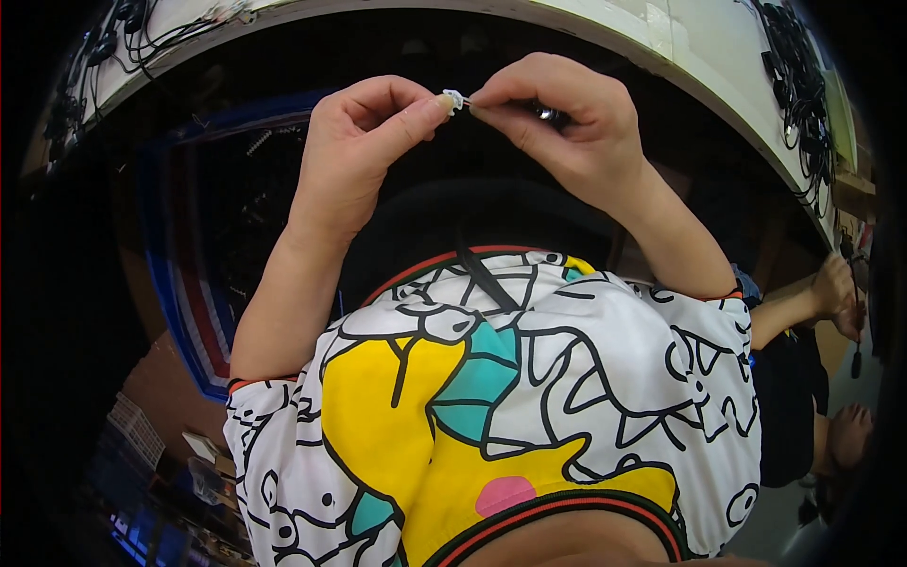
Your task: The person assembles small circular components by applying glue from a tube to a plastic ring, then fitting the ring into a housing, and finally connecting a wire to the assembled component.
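Above my lap, just short of the table edge, both hands meet at a small white plastic piece [455,99]. My left hand [364,137] pinches this piece between thumb and forefinger. From the other side, my right hand [586,128] has thumb and forefinger closed at a thin, short stem that reaches the white piece; its kind is too small to tell. Something shiny and metallic [549,113] shows in the curl of my right hand, mostly hidden by the fingers.
A white table [661,42] curves across the top. Black cables [128,38] lie at its left, and a thicker cable bundle [794,94] at its right. A co-worker's hand [836,283] is at far right by a dark cord. A blue, white and red striped bag [194,293] stands at left.
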Action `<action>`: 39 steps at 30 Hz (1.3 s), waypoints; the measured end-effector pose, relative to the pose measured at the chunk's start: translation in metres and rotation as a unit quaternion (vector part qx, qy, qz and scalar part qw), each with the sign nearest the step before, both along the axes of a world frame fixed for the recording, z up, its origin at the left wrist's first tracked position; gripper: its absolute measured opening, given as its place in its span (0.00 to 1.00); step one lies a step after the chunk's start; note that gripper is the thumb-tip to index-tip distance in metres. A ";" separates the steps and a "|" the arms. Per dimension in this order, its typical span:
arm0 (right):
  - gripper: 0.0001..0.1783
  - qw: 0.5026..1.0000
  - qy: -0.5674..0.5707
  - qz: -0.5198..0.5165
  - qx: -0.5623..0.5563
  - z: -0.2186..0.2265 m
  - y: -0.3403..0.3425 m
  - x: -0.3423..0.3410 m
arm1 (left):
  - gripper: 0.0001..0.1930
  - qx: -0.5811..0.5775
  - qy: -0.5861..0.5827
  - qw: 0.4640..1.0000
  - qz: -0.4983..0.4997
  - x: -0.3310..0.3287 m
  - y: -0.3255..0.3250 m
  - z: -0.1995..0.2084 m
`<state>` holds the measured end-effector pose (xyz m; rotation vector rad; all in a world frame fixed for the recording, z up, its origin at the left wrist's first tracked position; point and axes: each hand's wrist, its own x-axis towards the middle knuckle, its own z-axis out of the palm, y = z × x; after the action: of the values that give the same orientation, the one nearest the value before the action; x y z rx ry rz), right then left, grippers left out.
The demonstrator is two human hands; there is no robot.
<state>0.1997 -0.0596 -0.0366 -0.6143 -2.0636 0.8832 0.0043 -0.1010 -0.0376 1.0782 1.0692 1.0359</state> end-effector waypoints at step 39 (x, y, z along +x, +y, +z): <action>0.06 0.957 0.056 -0.039 0.283 0.065 0.045 0.081 | 0.13 0.072 -0.213 0.974 0.000 0.114 0.056 0.061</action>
<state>0.2808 -0.0145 0.0285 -0.3186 -2.0396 0.2447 0.1178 -0.0448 0.0230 0.9134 0.6557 1.2894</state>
